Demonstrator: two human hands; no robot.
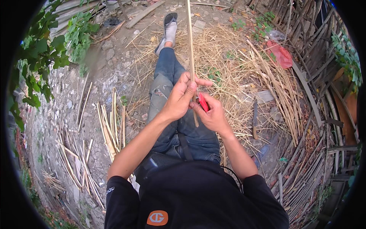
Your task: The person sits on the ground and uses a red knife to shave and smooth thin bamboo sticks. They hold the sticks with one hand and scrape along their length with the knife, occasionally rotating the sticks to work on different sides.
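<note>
A long thin bamboo strip (190,49), pointing away, is gripped by the left hand (181,97); a red-handled knife (203,102) is clasped in the right hand (211,114).

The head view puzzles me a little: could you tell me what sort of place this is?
Probably an outdoor yard where bamboo is split by hand. Dry straw covers the stony ground, cut bamboo strips lie in bundles, and a fence of bamboo poles stands along the right.

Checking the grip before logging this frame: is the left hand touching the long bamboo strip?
Touching. The head view shows the left hand with its fingers wrapped around the bamboo strip; the right hand holds a red tool against it.
</note>
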